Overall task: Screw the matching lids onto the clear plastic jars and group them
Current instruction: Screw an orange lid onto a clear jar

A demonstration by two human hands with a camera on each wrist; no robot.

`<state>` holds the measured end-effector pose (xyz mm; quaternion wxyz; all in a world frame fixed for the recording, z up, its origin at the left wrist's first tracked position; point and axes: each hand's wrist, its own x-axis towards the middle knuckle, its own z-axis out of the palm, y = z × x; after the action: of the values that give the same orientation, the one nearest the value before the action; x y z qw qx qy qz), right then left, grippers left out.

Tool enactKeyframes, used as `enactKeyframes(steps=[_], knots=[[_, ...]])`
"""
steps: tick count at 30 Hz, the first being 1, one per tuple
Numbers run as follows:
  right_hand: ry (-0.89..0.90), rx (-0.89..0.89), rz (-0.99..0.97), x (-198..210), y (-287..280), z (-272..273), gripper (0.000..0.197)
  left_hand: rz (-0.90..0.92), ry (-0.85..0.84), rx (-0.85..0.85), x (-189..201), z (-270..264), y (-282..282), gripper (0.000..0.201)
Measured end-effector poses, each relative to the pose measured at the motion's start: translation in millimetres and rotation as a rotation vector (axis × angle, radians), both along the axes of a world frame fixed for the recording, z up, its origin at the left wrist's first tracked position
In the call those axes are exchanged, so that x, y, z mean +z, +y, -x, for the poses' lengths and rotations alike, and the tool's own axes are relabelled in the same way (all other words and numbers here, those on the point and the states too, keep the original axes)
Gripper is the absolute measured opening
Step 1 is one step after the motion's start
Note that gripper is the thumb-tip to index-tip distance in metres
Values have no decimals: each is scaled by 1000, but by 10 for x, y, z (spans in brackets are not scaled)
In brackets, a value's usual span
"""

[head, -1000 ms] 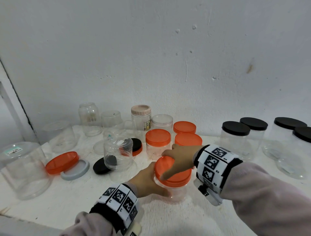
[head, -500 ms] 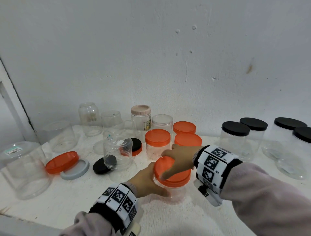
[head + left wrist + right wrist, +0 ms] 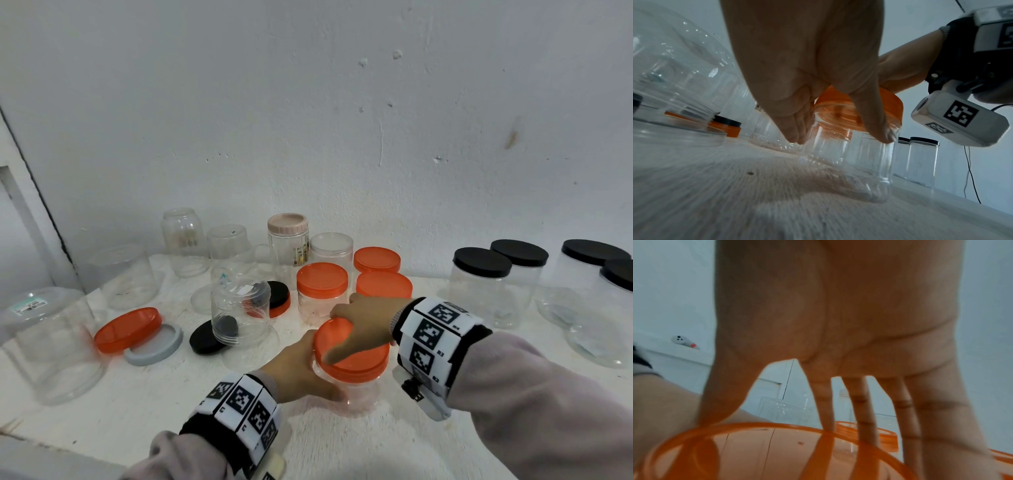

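A clear plastic jar [image 3: 359,397] stands on the white table [image 3: 137,404] near the front. My left hand [image 3: 294,371] grips its side, thumb and fingers curled round the wall [image 3: 849,155]. An orange lid [image 3: 356,356] sits on the jar's mouth. My right hand [image 3: 363,325] reaches over from the right and holds the lid from above, fingers [image 3: 863,415] spread down over its far rim [image 3: 760,426]. Three more jars with orange lids [image 3: 322,279] stand just behind.
Several black-lidded jars [image 3: 483,262] stand at the right. Open clear jars [image 3: 239,310], a pink-lidded jar [image 3: 287,224], and loose orange [image 3: 126,329], grey [image 3: 154,346] and black lids [image 3: 205,337] lie at the left. A large clear tub [image 3: 51,346] stands at the far left. The wall is close behind.
Hardly anything has moved: both hands stay on the jar and its orange lid, and the right hand's fingers have shifted only slightly on the lid.
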<state>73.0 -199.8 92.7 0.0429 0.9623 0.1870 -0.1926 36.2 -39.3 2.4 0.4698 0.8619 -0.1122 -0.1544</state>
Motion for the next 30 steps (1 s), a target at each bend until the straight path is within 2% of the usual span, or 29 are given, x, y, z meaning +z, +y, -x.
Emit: enactKeyframes(steps=[3,7,8,10,11,12,13,15,16,20,25,28,30], knots=[[-5,-5,13,-2,8,67,102,5,4,0,10,6,-3,122],[97,55,5,85,0,80,98,-6,0,9,19,14,-6,120],[83,32,-2,73,-10,60,89,-12,1,10,22,15,-5,118],[-81,-90,-83,48,-53,-83,51,-6,0,7,19,13,-6,117],[-150,-125,-99,18,-83,-154,39,-4,-2,8,17,12,-6,117],[-172,-115,-102,-16,-92,-190,39,-7,-3,13,16,9,-6,116],[-133,-76,-95,-19,-60,-151,49,-10,-2,17,14,4,-5,113],[31,10,-2,10,19,30,82,-11,0,18,10,0,-6,109],[43,28,5,14,35,92,90,-9,1,17,9,2,-6,109],[34,21,15,58,4,137,103,-11,-1,17,11,11,-13,113],[131,137,-45,141,-10,162,98,-5,9,20,5,2,-14,115],[132,121,-38,117,-4,161,88,-3,1,15,6,10,-15,120],[97,95,-22,82,7,168,87,-3,4,19,7,9,-13,116]])
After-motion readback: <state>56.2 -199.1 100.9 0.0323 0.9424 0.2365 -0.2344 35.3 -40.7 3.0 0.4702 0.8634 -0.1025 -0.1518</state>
